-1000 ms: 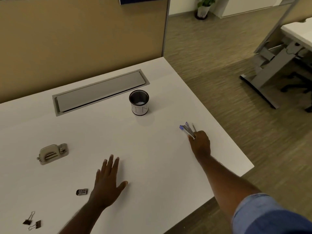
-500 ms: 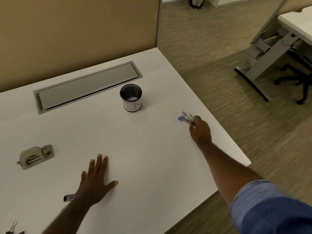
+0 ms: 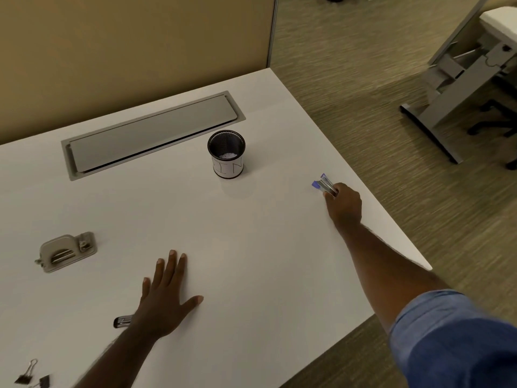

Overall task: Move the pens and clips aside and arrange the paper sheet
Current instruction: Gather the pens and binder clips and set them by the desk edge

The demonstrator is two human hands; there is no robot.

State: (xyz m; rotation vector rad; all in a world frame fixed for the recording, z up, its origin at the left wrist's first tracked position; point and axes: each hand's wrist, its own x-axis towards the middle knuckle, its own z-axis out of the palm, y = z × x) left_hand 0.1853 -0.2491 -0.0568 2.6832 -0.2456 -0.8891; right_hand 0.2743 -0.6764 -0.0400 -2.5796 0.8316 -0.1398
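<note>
My right hand [image 3: 343, 206] grips a small bundle of pens with blue caps [image 3: 324, 185], their ends sticking out toward the mesh pen cup [image 3: 226, 154], close to the table's right edge. My left hand [image 3: 165, 295] lies flat on the white table top [image 3: 251, 261], fingers spread and straight. Two black binder clips [image 3: 30, 376] lie at the front left corner. A small dark clip-like item [image 3: 122, 321] lies just left of my left wrist. No paper sheet can be made out against the white surface.
A grey hole punch [image 3: 67, 251] sits at the left. A grey cable-tray lid [image 3: 151, 133] is set into the table near the tan partition [image 3: 126, 51]. Carpet floor and another desk's frame [image 3: 458, 88] lie to the right.
The camera has shifted, so everything sits a little differently in view. My right hand keeps the pens near the right edge; my left hand stays flat on the table.
</note>
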